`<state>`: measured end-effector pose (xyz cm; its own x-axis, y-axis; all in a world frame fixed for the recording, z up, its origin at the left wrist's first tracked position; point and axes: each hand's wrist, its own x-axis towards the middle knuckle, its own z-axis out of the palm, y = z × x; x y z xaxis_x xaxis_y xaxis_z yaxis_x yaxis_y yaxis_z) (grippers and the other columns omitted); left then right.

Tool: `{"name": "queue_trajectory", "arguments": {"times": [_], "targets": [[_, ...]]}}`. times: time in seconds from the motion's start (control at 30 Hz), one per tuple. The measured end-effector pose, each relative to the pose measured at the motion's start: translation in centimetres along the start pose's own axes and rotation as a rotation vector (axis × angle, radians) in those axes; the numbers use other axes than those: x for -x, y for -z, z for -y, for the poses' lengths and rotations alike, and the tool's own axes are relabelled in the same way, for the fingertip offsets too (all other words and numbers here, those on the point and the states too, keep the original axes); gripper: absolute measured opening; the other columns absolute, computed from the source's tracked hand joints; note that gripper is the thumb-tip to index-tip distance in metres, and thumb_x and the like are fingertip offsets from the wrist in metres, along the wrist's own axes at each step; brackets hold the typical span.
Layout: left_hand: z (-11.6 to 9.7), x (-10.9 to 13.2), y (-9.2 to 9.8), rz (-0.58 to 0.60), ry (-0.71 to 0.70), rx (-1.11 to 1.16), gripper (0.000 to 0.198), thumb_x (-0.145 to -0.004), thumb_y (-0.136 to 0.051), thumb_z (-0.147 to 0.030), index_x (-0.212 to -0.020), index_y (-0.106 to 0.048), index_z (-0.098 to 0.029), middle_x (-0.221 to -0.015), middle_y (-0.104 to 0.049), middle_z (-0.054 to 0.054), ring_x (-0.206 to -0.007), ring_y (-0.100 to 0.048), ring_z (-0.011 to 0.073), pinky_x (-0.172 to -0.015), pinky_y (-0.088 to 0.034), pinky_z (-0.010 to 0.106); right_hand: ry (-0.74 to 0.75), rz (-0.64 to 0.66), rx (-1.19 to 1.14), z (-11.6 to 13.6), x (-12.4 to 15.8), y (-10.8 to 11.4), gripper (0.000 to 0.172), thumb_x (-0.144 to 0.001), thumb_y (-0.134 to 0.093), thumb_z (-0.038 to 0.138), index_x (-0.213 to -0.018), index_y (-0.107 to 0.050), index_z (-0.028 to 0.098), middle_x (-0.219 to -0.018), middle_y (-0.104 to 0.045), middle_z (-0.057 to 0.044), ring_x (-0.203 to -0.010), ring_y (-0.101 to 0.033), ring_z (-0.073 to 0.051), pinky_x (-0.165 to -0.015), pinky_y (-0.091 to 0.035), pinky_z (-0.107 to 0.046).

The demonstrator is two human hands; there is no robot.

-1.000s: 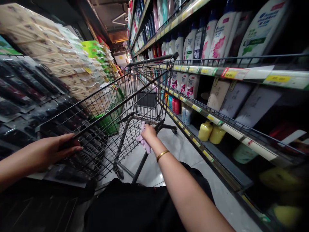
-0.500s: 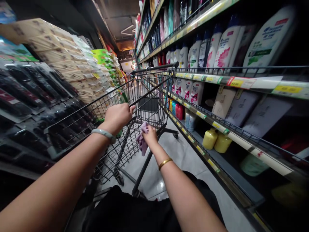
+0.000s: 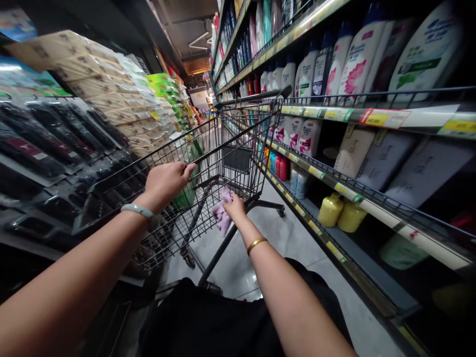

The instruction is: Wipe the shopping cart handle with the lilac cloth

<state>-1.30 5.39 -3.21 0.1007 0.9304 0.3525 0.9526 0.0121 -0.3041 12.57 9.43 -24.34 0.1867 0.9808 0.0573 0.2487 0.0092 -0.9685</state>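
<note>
A black wire shopping cart [image 3: 230,139] stands in a shop aisle in front of me, tilted in the view. My left hand [image 3: 165,183] is closed over the cart's top left rim; a pale bangle sits on that wrist. My right hand [image 3: 235,208] is lower, at the cart's near bottom edge, closed on a crumpled pink cloth [image 3: 222,216] pressed against the wire and frame. A gold bangle circles my right wrist. The cart's handle bar [image 3: 253,96] points away from me at the far end.
Shelves [image 3: 357,191] on the right carry shampoo bottles [image 3: 355,52], boxes and two yellow jugs [image 3: 340,213] low down. On the left are stacked packs of tissue [image 3: 100,94] and racks of dark packaged goods [image 3: 44,144]. Grey floor [image 3: 275,233] runs along the aisle.
My left hand went from the near left rim, forward along the rim, to a grip higher up. My right hand and the pink cloth stayed at the cart's lower edge.
</note>
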Motion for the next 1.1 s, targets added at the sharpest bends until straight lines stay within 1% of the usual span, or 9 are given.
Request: {"name": "queue_trajectory", "arguments": {"times": [0.23, 0.4, 0.5, 0.6, 0.67, 0.77, 0.9, 1.0, 1.1], "targets": [[2.3, 1.8, -0.1, 0.027, -0.027, -0.075, 0.084, -0.098, -0.010, -0.075, -0.099, -0.073, -0.019, -0.087, -0.073, 0.012, -0.072, -0.062, 0.0239, -0.058, -0.021, 0.030, 0.397, -0.310, -0.084, 4.0, -0.1, 2.7, 0.030, -0.086, -0.069, 0.021, -0.115, -0.065, 0.020, -0.134, -0.057, -0.011, -0.125, -0.060, -0.020, -0.112, -0.047, -0.031], [4.2, 2.5, -0.4, 0.014, -0.027, -0.079, 0.081, -0.100, -0.010, -0.072, -0.091, -0.070, -0.018, -0.082, -0.071, 0.011, -0.070, -0.060, 0.0213, -0.058, -0.018, 0.030, 0.218, -0.190, 0.134, 3.0, 1.9, 3.2, 0.034, -0.082, -0.067, 0.012, -0.116, -0.065, 0.017, -0.130, -0.057, -0.016, -0.116, -0.064, -0.027, -0.107, -0.052, -0.042], [4.8, 2.6, -0.9, 0.003, 0.036, 0.012, 0.077, -0.102, -0.012, -0.068, -0.094, -0.070, -0.019, -0.089, -0.074, 0.012, -0.079, -0.065, 0.0251, -0.060, -0.026, 0.031, 0.346, -0.215, 0.085, 3.5, 2.3, 3.8, 0.031, -0.080, -0.068, 0.011, -0.110, -0.067, 0.018, -0.122, -0.059, -0.013, -0.114, -0.065, -0.026, -0.105, -0.053, -0.041], [3.9, 2.5, -2.0, -0.159, 0.118, 0.159, 0.062, -0.104, -0.023, -0.060, -0.121, -0.067, -0.018, -0.109, -0.077, 0.013, -0.102, -0.069, 0.0304, -0.084, -0.044, 0.038, 0.605, -0.423, 0.003, 4.5, 1.8, 5.1, 0.036, -0.082, -0.068, 0.013, -0.117, -0.065, 0.018, -0.133, -0.054, -0.016, -0.130, -0.057, -0.026, -0.112, -0.048, -0.041], [2.5, 2.1, -2.8, -0.270, 0.091, 0.250, 0.056, -0.104, -0.032, -0.055, -0.134, -0.061, -0.018, -0.122, -0.075, 0.014, -0.117, -0.066, 0.0322, -0.113, -0.037, 0.049, 0.658, -0.476, 0.053, 4.6, 1.6, 5.5, 0.043, -0.083, -0.069, 0.014, -0.125, -0.063, 0.015, -0.141, -0.049, -0.019, -0.134, -0.052, -0.028, -0.114, -0.046, -0.044], [-0.3, 1.5, -3.5, -0.367, 0.051, 0.348, 0.049, -0.103, -0.040, -0.053, -0.131, -0.066, -0.022, -0.130, -0.073, 0.012, -0.126, -0.062, 0.0333, -0.126, -0.018, 0.058, 0.594, -0.336, 0.268, 3.6, 2.2, 4.7, 0.044, -0.082, -0.070, 0.010, -0.125, -0.065, 0.016, -0.141, -0.051, -0.020, -0.130, -0.053, -0.030, -0.111, -0.048, -0.045], [-3.8, 0.6, -3.7, -0.482, 0.011, 0.457, 0.042, -0.103, -0.044, -0.051, -0.126, -0.069, -0.026, -0.131, -0.072, 0.009, -0.131, -0.057, 0.0311, -0.127, -0.015, 0.056, 0.531, -0.154, 0.482, 2.4, 4.2, 2.7, 0.045, -0.083, -0.066, 0.007, -0.126, -0.067, 0.021, -0.137, -0.057, -0.014, -0.123, -0.052, -0.029, -0.107, -0.050, -0.042], [-5.5, 0.1, -3.5, -0.516, -0.011, 0.483, 0.042, -0.103, -0.044, -0.052, -0.125, -0.069, -0.026, -0.132, -0.070, 0.010, -0.131, -0.055, 0.0314, -0.123, -0.020, 0.054, 0.556, -0.064, 0.540, 2.0, 5.0, 2.3, 0.043, -0.087, -0.062, 0.008, -0.128, -0.068, 0.022, -0.136, -0.058, -0.013, -0.121, -0.052, -0.028, -0.104, -0.051, -0.040], [-5.8, -0.4, -3.3, -0.472, 0.029, 0.438, 0.046, -0.103, -0.042, -0.057, -0.116, -0.071, -0.023, -0.115, -0.074, 0.012, -0.114, -0.060, 0.0332, -0.103, -0.034, 0.050, 0.654, -0.010, 0.561, 1.7, 4.9, 3.0, 0.043, -0.089, -0.058, 0.008, -0.127, -0.070, 0.023, -0.138, -0.059, -0.012, -0.121, -0.051, -0.027, -0.103, -0.051, -0.039]]}}
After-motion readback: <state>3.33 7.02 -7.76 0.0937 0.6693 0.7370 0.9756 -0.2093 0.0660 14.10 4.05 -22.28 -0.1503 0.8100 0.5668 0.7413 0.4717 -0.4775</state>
